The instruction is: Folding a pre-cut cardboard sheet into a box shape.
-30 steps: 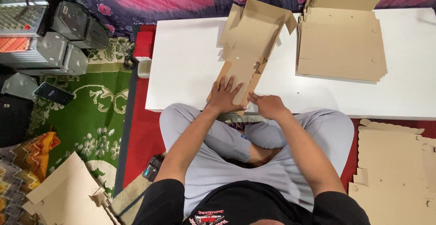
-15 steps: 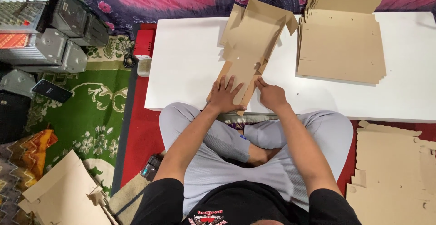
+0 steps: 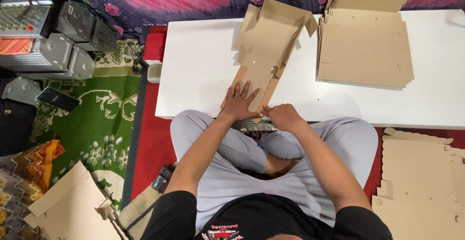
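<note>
Here we sit cross-legged at the low white table (image 3: pixel 193 65), and our left hand (image 3: pixel 240 102) lies flat on the near end of the half-folded cardboard box blank (image 3: pixel 264 51), fingers spread apart and pressing it down onto the tabletop. Our right hand (image 3: pixel 283 116) is just beside it at the table's near edge, fingers curled together and pinching the blank's near corner flap. The blank itself runs away from us, slanting up and to the right across the middle of the table, its far end raised with side flaps standing up. To the right of it, well apart from our hands, rests a neat stack of flat cardboard sheets (image 3: pixel 363 51), with more cardboard leaning upright behind it. Down on the floor to our right lies another pile of cut cardboard blanks (image 3: pixel 426 186), and at lower left more cardboard pieces (image 3: pixel 68 206) on the green patterned rug (image 3: pixel 92 119). A dark phone (image 3: pixel 58 99) lies at the rug's left edge, beside grey metal equipment cases (image 3: pixel 63 51).
</note>
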